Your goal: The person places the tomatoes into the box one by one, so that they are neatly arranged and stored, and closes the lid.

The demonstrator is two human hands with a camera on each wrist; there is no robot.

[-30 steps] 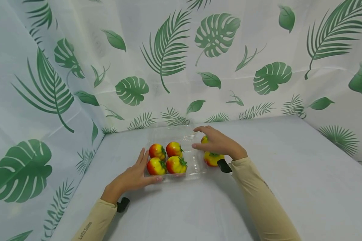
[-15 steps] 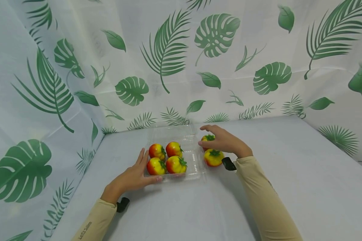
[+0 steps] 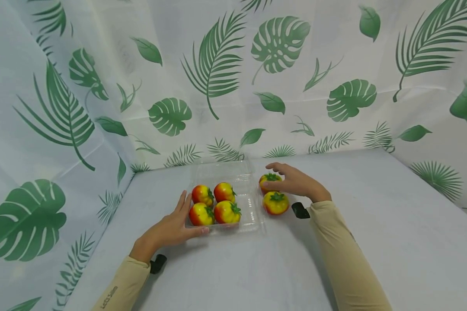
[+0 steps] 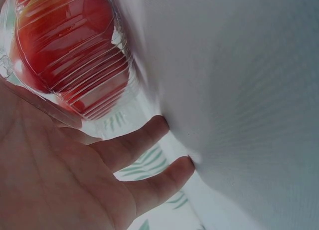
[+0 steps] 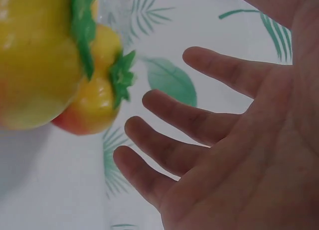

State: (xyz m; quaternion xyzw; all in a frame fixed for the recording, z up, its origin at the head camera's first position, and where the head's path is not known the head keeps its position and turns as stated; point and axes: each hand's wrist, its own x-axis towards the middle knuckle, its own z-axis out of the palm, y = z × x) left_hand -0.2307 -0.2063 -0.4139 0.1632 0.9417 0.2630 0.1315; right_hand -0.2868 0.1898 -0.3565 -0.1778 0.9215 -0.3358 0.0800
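Several red-and-yellow persimmon-like fruits (image 3: 227,212) sit in the left part of a clear plastic box (image 3: 251,211). My left hand (image 3: 171,226) rests along the box's left side and near corner, thumb at the front edge. In the left wrist view the left hand (image 4: 65,165) has its fingers spread beside the ribbed box wall, with red fruit (image 4: 70,35) behind it. Two more fruits, a near one (image 3: 276,203) and a far one (image 3: 267,178), stand right of the box. The right hand (image 3: 295,181) hovers over the far one, fingers spread; the right wrist view shows the palm (image 5: 239,165) holding nothing.
The box's clear lid (image 3: 222,170) lies folded back behind it. White table cloth (image 3: 233,276) surrounds the box, and a leaf-patterned curtain (image 3: 233,138) stands at the back and left. A black wrist device (image 3: 300,210) is near the right sleeve.
My right hand has moved right, away from the box, uncovering more of the two fruits outside it. The left hand has kept its place.
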